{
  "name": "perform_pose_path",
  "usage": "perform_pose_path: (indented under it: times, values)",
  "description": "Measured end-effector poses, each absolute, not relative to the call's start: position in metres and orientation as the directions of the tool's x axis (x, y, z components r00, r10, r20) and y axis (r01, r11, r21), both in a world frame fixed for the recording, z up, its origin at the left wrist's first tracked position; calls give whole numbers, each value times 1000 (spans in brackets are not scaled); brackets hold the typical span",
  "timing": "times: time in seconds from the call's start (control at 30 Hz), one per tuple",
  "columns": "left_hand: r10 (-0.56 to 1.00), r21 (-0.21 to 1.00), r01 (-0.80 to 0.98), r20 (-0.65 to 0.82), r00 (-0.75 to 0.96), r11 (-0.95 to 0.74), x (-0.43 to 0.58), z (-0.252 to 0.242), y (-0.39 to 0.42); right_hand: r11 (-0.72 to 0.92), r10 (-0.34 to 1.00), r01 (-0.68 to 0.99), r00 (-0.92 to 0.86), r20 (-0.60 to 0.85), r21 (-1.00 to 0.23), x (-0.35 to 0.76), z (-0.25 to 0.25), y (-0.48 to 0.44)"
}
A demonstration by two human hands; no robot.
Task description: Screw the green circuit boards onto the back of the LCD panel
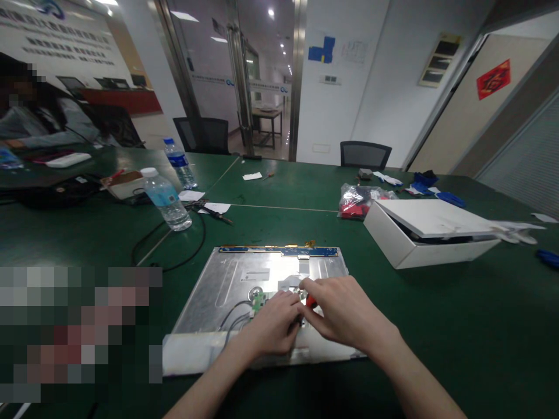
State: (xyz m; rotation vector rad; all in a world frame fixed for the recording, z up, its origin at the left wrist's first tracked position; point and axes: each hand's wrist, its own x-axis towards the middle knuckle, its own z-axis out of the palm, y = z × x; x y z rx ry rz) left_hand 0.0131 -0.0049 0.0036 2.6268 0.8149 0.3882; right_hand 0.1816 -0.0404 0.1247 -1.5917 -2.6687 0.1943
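Note:
A flat metal display panel (205, 302) lies on the table in front of me, with a blue circuit strip (271, 251) along its far edge. A small green circuit board (258, 302) and dark cables (233, 317) sit near its middle. My left hand (279, 320) rests over the board's right part, fingers curled down and pressed together; what they grip is hidden. Close beside it, my right hand (338, 305) is closed around a small tool with a red handle (311, 301). Its tip is hidden between the hands.
A white box (441, 250) with a tilted lid stands at right, beside a plastic bag with red contents (356, 203). Two water bottles (168, 201) (179, 163) stand at left near a soldering iron (213, 214) and its black cable. A person (52, 122) sits at far left.

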Motion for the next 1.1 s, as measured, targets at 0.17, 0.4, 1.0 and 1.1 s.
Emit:
perform_pose_path:
  times: [0.17, 0.4, 1.0, 1.1]
  values:
    - [583, 425, 471, 183, 791, -773, 13, 5, -6, 418, 905, 907, -421, -61, -62, 182, 123, -38]
    - [571, 410, 478, 141, 809, -777, 13, 8, -5, 485, 871, 864, -492, -16, -136, 186, 125, -41]
    - [571, 431, 460, 170, 803, -776, 11, 2, -5, 442, 891, 893, -448, -76, -87, 185, 124, -38]
    - [570, 425, 465, 160, 806, -777, 12, 2, -4, 448, 886, 886, -457, -70, -118, 184, 126, -39]
